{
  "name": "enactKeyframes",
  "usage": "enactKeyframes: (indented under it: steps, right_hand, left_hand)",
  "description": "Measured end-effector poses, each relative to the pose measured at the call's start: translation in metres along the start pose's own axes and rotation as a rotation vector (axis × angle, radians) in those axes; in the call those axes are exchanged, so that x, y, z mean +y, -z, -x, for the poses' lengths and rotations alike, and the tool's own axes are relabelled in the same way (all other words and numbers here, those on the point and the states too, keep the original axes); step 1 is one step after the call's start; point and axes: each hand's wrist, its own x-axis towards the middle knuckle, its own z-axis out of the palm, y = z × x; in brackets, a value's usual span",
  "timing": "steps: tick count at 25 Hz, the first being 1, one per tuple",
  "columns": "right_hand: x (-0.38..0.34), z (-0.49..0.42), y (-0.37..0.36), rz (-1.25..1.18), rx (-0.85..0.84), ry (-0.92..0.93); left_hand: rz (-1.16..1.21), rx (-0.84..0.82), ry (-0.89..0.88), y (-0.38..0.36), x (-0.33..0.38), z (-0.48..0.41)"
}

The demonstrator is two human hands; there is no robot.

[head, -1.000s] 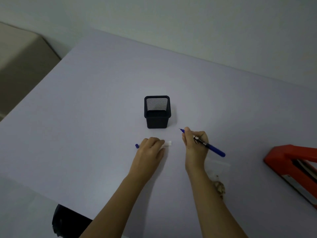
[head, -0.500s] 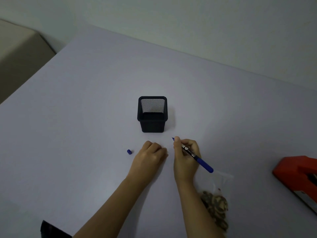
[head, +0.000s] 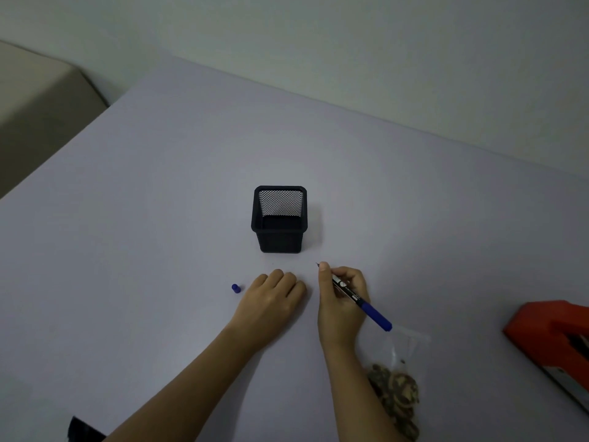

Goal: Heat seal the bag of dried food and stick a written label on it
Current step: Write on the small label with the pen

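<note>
Blue pen (head: 360, 303) sits pinched in the grip of the right hand (head: 342, 301), thumb and fingers curled round its barrel. Its long axis slants from the bare tip, up and to the left just short of the black mesh pen pot (head: 279, 220), down to the blue tail end pointing at the bag of dried food (head: 396, 382). The tip is poised just right of the left hand (head: 274, 298), which rests knuckles-up on the pale surface (head: 143, 218) with its fingers tucked under. Whether that grip pins anything is hidden, and no label shows. If one lies there, writing would call for a short move of the tip leftward.

The bag lies on the surface close behind the right wrist, its clear top end toward the red heat sealer (head: 551, 339), which stands well apart at the right edge. The right hand is the nearer one to the bag. The pen cap (head: 236, 288) lies just left of the left hand.
</note>
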Motion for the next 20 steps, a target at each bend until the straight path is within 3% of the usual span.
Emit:
enactKeyframes:
  steps: [14,20]
  right_hand:
    - [0.0028,-0.0021,-0.0002,0.015,-0.014,0.016]
    - [0.0054,0.0025,-0.0010,0.051,-0.081,0.101]
  left_hand:
    - [0.139,0.011,0.014,-0.0030,0.0015,0.0068]
    - [0.485,0.018,0.349,-0.0011,0.0027,0.0100]
